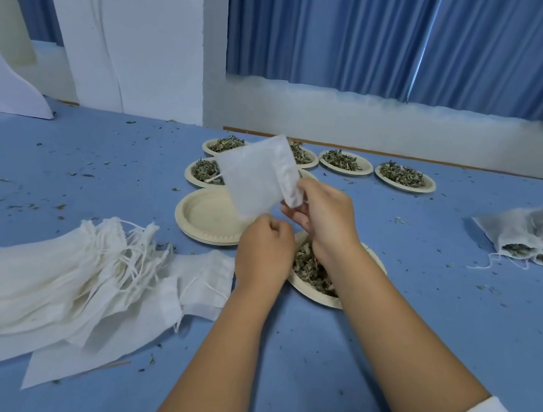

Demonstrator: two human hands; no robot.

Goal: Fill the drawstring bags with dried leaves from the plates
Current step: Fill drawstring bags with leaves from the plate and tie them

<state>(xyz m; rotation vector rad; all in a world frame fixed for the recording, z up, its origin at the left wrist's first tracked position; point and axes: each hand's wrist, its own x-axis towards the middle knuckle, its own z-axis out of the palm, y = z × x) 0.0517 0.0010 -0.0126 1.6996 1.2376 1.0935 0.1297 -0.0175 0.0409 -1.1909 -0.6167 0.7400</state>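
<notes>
An empty white drawstring bag [256, 176] is held up above the table, tilted, with its mouth edge toward my hands. My right hand [322, 217] pinches the bag's right edge. My left hand [265, 251] pinches its lower corner from below. Directly under my hands sits a paper plate of dried leaves [313, 273], partly hidden by my right wrist. A stack of empty plates [208, 216] lies just left of it. Further back stand several plates heaped with leaves [405, 176].
A pile of empty drawstring bags [73, 283] lies at the left front. Filled bags [542, 238] are heaped at the right edge. Leaf crumbs are scattered over the blue tablecloth [428, 261]. Blue curtains and a white wall stand behind the table.
</notes>
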